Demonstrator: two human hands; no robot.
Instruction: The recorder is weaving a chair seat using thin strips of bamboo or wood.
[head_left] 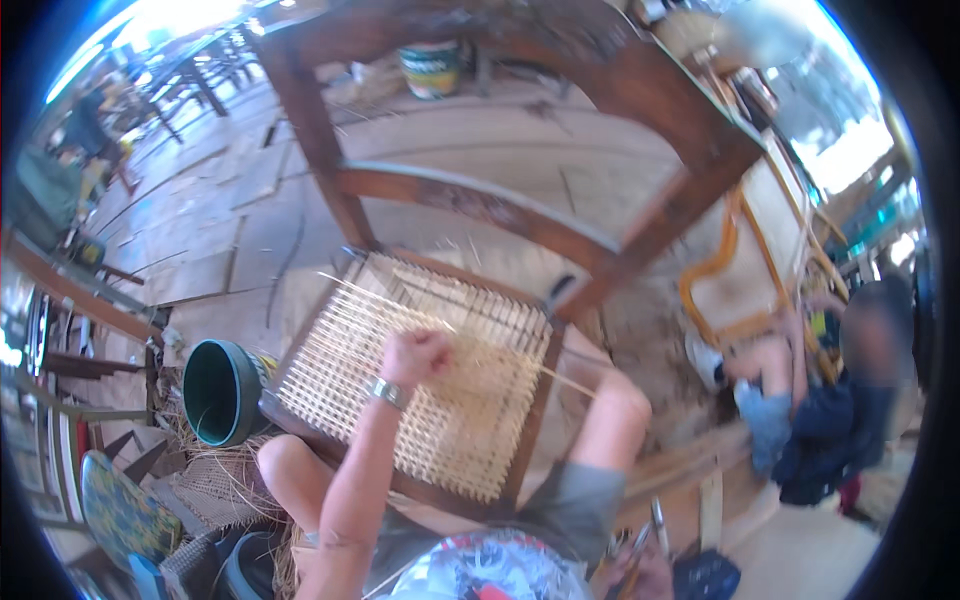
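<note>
Your left hand (418, 357) sits closed in a loose fist over the woven cane seat (420, 395) of the wooden chair (480, 205), pinching a thin cane strand (385, 298) that runs up and to the left across the weave; the grip looks tight because a strand pulled taut lies flat in the lattice; a metal wristwatch (388, 392) shows at the wrist

The chair is tipped so that its seat frame leans against your knees, one bare knee (290, 470) at the lower left and the other (620, 400) at the right; held that way the seat faces you and stays braced while you pull; the weave covers most of the frame, with looser open rows along the far edge near the back rail

Your right hand (640, 565) is down at the lower edge beside your lap, and it seems to be closed on a slender metal tool (658, 525), though the rim blur makes the grip hard to read; I cannot tell how firmly it is held

A dark green bucket (222, 392) lies on its side just left of the seat, near a heap of loose straw-like fibre (215, 475), probably kept within reach as stock; at the right another person (830, 420) crouches by a yellow cane chair frame (735, 270), well apart from your hands; a paint pail (431, 68) stands on the plank floor beyond the chair
</note>
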